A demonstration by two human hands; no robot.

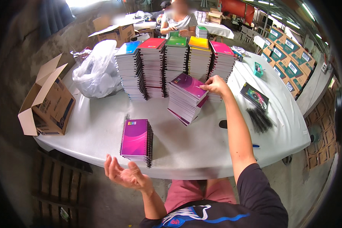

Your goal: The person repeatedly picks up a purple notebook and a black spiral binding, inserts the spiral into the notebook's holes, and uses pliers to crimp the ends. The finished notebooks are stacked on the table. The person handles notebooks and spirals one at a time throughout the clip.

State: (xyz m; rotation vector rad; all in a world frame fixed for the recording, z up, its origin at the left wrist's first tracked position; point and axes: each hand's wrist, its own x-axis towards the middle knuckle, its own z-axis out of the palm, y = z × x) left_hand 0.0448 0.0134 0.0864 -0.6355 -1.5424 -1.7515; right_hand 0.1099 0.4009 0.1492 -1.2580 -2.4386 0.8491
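White table (201,152) surface is carrying everything we are working with, and cardboard boxes are standing along the warehouse wall behind it. We are resting our right hand (216,85) on the tilted purple notebook stack (186,97) at mid-table, fingers curled and pinching the top cover's far edge. We are holding our left hand (126,175) palm up and empty, fingers loosely spread, just below the table's near edge, close to a smaller spiral notebook pile (136,140). Five tall notebook stacks (174,64) are standing behind. Black spiral coils (260,119) are lying to the right.
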